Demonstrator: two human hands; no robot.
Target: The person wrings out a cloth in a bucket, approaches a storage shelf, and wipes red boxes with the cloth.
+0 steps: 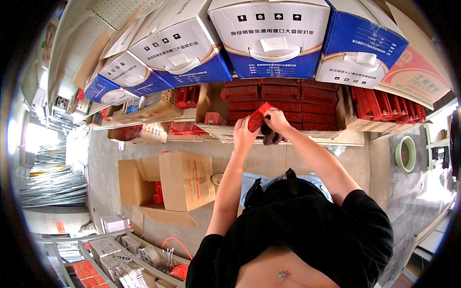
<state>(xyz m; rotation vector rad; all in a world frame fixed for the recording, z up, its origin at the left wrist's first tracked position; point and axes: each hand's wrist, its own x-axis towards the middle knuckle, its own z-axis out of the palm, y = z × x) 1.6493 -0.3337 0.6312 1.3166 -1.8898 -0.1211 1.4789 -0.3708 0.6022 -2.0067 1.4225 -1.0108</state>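
My left hand (244, 133) is closed around the lower left end of a red plastic junction box (260, 116), held tilted in front of the shelf. My right hand (278, 120) is closed on a dark, crumpled cloth (272, 138) that hangs below its fingers, and its fingertips touch the box's upper right side. Just behind both hands, an open carton (205, 103) on the shelf holds stacked rows of similar red boxes (300, 105). Part of the held box is hidden by my fingers.
Blue and white cartons (273, 33) line the shelf above. More red boxes (384, 105) fill a carton at right. An open cardboard box (188, 180) with red pieces inside stands on the floor at left. A green bucket (406, 153) is at right, metal rods (55, 185) far left.
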